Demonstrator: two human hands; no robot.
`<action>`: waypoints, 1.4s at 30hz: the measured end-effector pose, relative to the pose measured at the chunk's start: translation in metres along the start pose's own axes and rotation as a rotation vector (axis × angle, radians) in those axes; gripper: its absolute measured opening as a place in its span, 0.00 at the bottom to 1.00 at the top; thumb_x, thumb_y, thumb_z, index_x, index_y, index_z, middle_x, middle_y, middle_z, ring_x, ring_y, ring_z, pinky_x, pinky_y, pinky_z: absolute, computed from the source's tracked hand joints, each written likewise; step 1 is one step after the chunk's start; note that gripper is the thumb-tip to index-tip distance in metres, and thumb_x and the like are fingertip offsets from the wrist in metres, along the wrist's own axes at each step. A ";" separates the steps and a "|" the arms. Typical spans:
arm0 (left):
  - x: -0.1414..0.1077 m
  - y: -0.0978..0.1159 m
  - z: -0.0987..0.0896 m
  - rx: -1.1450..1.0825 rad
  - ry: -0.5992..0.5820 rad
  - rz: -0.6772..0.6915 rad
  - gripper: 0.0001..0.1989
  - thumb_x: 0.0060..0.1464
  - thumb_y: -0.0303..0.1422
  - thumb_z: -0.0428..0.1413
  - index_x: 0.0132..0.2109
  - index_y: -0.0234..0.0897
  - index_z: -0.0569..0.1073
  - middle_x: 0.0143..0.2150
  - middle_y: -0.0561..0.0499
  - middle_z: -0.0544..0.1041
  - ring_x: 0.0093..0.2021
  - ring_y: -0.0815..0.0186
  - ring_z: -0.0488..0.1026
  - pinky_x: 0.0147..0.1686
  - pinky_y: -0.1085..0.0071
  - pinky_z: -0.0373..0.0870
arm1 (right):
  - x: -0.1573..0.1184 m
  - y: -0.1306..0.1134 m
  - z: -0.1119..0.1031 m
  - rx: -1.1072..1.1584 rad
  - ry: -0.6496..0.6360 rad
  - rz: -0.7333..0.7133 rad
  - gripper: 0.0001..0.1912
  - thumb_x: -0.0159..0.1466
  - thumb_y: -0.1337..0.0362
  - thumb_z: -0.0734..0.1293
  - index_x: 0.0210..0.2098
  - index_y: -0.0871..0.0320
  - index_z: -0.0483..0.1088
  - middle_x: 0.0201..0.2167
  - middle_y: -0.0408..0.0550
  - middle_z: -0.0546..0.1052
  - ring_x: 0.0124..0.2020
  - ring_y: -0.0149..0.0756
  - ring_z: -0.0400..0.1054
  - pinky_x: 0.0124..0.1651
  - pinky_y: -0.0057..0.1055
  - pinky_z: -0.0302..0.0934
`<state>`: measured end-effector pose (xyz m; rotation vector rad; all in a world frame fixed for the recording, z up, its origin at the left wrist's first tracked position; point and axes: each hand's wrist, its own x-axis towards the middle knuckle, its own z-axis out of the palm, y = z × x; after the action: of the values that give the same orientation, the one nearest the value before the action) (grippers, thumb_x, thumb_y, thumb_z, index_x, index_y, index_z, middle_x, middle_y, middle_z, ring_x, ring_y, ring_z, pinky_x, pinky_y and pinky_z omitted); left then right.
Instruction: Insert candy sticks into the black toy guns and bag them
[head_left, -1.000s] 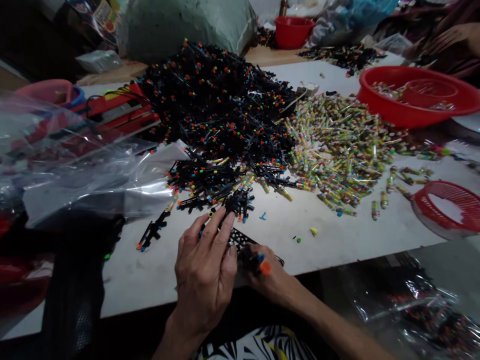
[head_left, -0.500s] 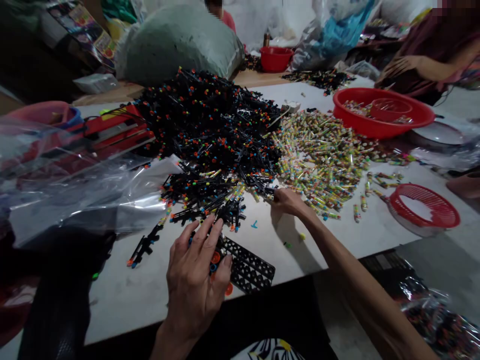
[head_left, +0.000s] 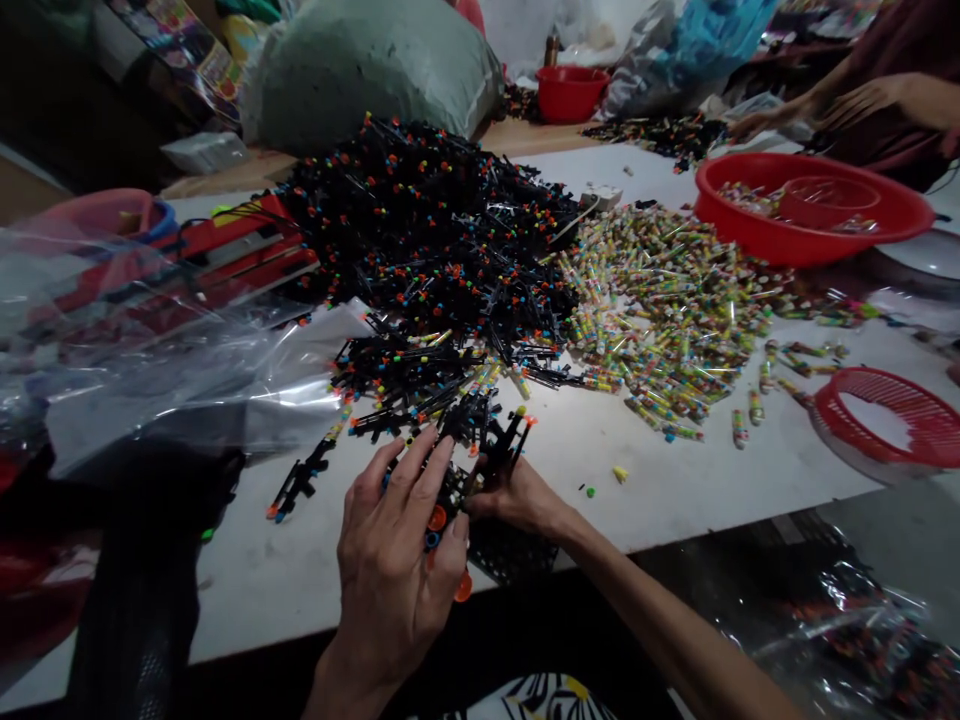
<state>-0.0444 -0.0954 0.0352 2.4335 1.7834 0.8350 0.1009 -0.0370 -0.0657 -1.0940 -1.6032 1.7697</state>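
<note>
I have right hand (head_left: 516,495) gripping toy gun (head_left: 501,442), long axis slanting up-right, orange tip (head_left: 532,421) outward; left hand (head_left: 399,560) palm-down, can't tell its grip.

We lose part of the black perforated strip (head_left: 517,556) behind the hands, and we cannot tell what lies under the palm of the left hand (head_left: 401,550). The black toy gun (head_left: 501,442) hides some fingers of the right hand (head_left: 523,497). We see the co-worker (head_left: 892,110) cut off by the top and right edges, the red basket (head_left: 831,412) by the right. We find the small tubes' (head_left: 667,300) printing too small to read.
</note>
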 end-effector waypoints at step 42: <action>-0.001 0.005 -0.001 -0.019 -0.048 -0.014 0.21 0.56 0.27 0.46 0.57 0.44 0.65 0.63 0.51 0.58 0.63 0.56 0.50 0.59 0.52 0.51 | -0.013 -0.013 0.021 -0.966 -0.114 -0.189 0.13 0.57 0.67 0.61 0.42 0.61 0.66 0.40 0.53 0.73 0.34 0.37 0.67 0.32 0.29 0.52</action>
<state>-0.0407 -0.0982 0.0369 2.4053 1.7661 0.7811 0.0886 -0.0566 -0.0504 -1.1575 -2.6321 0.9012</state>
